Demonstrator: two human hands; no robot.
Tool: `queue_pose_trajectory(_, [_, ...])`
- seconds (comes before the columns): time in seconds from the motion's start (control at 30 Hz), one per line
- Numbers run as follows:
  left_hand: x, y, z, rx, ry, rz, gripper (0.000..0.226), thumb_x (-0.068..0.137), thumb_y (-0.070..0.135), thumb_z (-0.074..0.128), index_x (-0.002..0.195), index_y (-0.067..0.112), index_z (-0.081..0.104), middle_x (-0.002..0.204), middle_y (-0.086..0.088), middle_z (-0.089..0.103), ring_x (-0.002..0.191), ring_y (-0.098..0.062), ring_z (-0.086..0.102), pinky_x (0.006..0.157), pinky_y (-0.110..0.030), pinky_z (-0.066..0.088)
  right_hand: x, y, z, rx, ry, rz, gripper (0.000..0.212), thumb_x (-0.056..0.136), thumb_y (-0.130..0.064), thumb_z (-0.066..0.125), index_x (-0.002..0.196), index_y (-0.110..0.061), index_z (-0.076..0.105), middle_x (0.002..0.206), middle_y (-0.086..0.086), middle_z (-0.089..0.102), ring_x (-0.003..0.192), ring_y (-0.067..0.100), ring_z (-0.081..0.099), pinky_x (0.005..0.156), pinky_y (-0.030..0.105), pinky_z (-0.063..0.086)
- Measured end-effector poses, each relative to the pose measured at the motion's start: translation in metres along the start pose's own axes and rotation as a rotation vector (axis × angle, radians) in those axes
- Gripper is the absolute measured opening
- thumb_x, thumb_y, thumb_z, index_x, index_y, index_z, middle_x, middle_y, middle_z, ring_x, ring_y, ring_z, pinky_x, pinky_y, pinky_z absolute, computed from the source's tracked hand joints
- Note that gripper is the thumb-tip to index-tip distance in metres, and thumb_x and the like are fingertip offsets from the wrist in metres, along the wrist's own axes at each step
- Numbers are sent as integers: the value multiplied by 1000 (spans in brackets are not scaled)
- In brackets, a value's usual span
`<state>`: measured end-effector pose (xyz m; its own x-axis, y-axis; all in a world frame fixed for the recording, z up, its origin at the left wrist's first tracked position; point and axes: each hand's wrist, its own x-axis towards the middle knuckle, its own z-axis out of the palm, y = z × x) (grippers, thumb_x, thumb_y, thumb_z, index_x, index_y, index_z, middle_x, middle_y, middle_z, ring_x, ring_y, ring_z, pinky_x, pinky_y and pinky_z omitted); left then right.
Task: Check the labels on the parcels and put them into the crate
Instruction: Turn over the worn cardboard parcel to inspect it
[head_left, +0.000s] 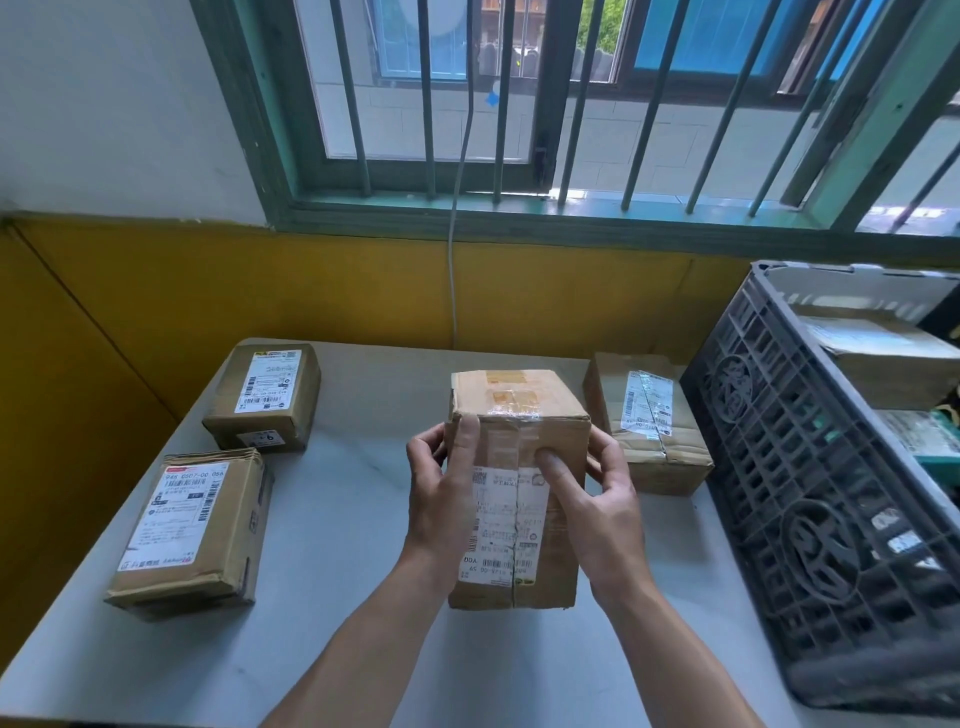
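Between both hands (441, 499) (602, 499), taped brown parcel (519, 415), label up.

On the table (337, 597), the near-left parcel (192, 530) is lying in front of the far-left parcel (265, 397). The middle parcel (519, 415) is sitting between the left hand (441, 499) and right hand (597, 499). Behind it to the right, the right parcel (649, 421) is resting just beside the crate (810, 493), which is holding more parcels (883, 353).
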<state>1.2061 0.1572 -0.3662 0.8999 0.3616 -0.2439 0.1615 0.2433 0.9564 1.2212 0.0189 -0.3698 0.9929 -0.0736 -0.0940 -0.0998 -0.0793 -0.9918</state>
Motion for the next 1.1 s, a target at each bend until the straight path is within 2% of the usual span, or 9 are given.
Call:
queue_pose_trajectory(0.13, [2,2,0,4,3,-10,55,79,69,62,115,30,45,116,-8,69,103,-23,71,82,-39,61,2,-1,1,45,-6,29,40,82,-49,78,115,-44,57,118,-11,68,109,0,64,87,34,57])
queue_pose_trajectory(0.2, [2,2,-1,16,-15,5,55,77,65,58,121,35,45,123,-9,65,108,-23,70,89,-43,60,3,-2,2,63,-18,41,55,68,-68,74,114,-43,57,118,-8,70,114,12,65,94,43,56])
queue_pose_trajectory(0.3, [2,0,-2,19,-39,18,73,71,72,59,137,44,44,139,-5,55,121,-21,64,100,-50,56,5,-2,2,74,7,39,67,63,-78,63,115,-38,57,116,-4,70,112,14,66,95,41,55])
queue_pose_trajectory(0.43, [0,2,-1,9,-67,31,73,69,78,59,135,48,51,141,-3,55,121,-18,64,100,-46,56,9,-4,0,81,36,34,52,72,-70,58,111,-35,58,111,-1,69,101,14,66,81,35,54])
queue_pose_trajectory(0.53, [-2,3,-1,-25,-87,33,59,74,53,64,130,40,52,129,-1,65,104,-12,71,74,-26,59,10,-2,0,113,51,49,53,68,-60,61,116,-38,58,116,-4,68,107,13,65,88,35,54])
queue_pose_trajectory(0.6, [-3,4,-2,-52,-96,42,58,72,35,61,129,34,50,124,-2,68,105,-15,70,71,-26,58,10,0,-1,132,40,53,54,71,-44,59,124,-38,57,123,-4,67,111,13,66,95,36,54])
queue_pose_trajectory(0.77, [-5,5,0,-107,-122,77,55,75,22,59,128,31,46,131,-3,63,121,-21,64,90,-35,61,12,-1,0,106,63,34,66,71,-63,64,132,-35,58,137,-6,57,121,13,62,103,42,53])
queue_pose_trajectory(0.9, [-5,2,3,-80,-113,82,44,94,29,68,132,35,45,132,2,64,122,-16,63,102,-42,56,13,-2,1,138,80,34,53,64,-67,70,111,-43,65,132,-1,62,115,15,66,97,42,57])
queue_pose_trajectory(1.1, [0,1,-3,-26,-121,49,81,78,37,66,152,44,34,150,3,48,136,-16,52,107,-45,53,12,3,0,131,62,16,52,66,-52,68,116,-40,60,115,2,71,111,21,66,96,47,56])
